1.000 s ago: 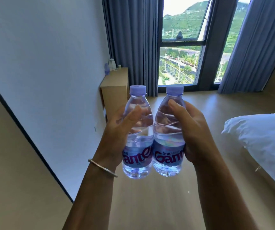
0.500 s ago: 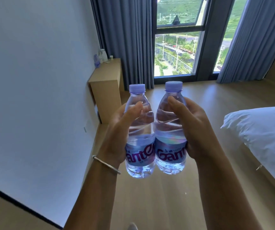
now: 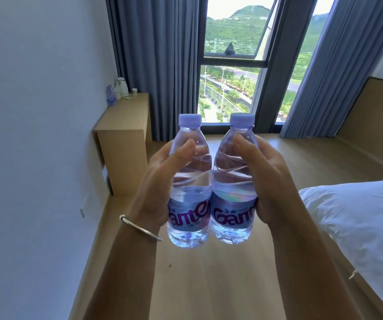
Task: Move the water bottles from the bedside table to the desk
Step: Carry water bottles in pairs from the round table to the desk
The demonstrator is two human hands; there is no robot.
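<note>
I hold two clear water bottles with lilac caps and purple labels upright in front of me, side by side and touching. My left hand [image 3: 160,181] grips the left bottle [image 3: 189,204] around its middle. My right hand [image 3: 269,181] grips the right bottle [image 3: 233,204] the same way. A silver bangle sits on my left wrist. The wooden desk [image 3: 125,125] stands ahead on the left against the white wall, beyond the bottles. The bedside table is out of view.
On the desk's far end stand a white kettle [image 3: 120,86], a bluish bag [image 3: 110,95] and a small cup [image 3: 134,91]. A bed with white linen [image 3: 359,222] lies at the right. Wooden floor [image 3: 209,273] runs ahead to the window [image 3: 229,65] with grey curtains.
The desk has drawn closer and larger as I moved forward along the wall. Both bottles stay in my hands in the same grip.
</note>
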